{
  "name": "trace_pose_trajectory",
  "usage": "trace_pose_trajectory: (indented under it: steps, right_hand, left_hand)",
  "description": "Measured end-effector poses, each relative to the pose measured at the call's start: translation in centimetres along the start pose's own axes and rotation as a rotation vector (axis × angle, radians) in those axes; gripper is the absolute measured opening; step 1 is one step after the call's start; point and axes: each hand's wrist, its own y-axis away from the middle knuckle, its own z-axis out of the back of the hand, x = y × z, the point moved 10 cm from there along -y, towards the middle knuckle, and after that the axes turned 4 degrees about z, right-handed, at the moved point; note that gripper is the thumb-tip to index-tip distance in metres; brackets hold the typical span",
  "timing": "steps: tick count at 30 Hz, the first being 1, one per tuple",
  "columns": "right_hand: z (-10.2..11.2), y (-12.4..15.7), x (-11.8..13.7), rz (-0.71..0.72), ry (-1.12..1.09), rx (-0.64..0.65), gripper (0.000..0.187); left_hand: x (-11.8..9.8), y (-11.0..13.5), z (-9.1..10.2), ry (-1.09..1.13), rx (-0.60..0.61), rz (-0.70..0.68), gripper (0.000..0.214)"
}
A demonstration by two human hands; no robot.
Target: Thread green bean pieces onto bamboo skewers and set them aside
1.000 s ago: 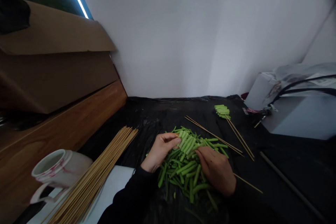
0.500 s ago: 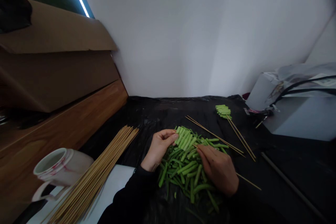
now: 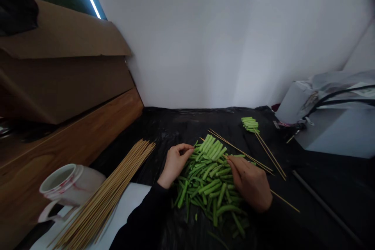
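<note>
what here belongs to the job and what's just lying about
Likely the job:
loose, cut green stalks
row of pale-green stalks on a thin wooden skewer
bundle of thin tan wooden skewers

Apparently lying about:
white, red-marked mug
brown cardboard box
long dark rod

Head-worn view, looking forward and down, near the hands [image 3: 175,163], facing a wall [image 3: 193,39]

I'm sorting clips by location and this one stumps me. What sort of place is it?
Probably an improvised indoor food-preparation corner: cut green stems are heaped on black plastic sheeting, a bundle of thin wooden sticks lies to the left, and a plain pale wall stands behind.
</note>
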Motion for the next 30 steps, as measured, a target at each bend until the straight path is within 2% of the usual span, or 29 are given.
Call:
trace_pose_trajectory:
  steps: [3, 6, 11, 17, 23, 26, 30]
  right_hand:
    - [0.0, 0.0, 0.2, 0.002, 0.010, 0.002, 0.020]
    - [-0.1, 0.0, 0.4, 0.000, 0.017, 0.011, 0.021]
    - [-0.3, 0.1, 0.5, 0.000, 0.022, 0.028, 0.022]
    - [-0.4, 0.1, 0.5, 0.000, 0.022, 0.026, 0.022]
    - [-0.3, 0.1, 0.5, 0.000, 0.012, 0.025, 0.022]
    - [-0.4, 0.2, 0.5, 0.003, 0.013, 0.028, 0.022]
    - [-0.4, 0.2, 0.6, 0.013, 0.000, 0.026, 0.023]
  left_hand:
    - [-0.4, 0.3, -0.5, -0.235, -0.015, -0.106, 0.016]
    - [-0.5, 0.7, -1.5, -0.396, 0.019, -0.172, 0.013]
    - [0.3, 0.8, -2.6, -0.418, 0.092, -0.167, 0.011]
    - [-0.1, 0.8, -1.8, -0.272, 0.032, -0.144, 0.003]
    - [-0.5, 0.7, -0.6, -0.161, -0.052, -0.099, 0.018]
    - [-0.1, 0.3, -0.3, 0.050, -0.041, -0.031, 0.029]
    - [1.6, 0.3, -1.5, 0.434, 0.050, 0.187, 0.035]
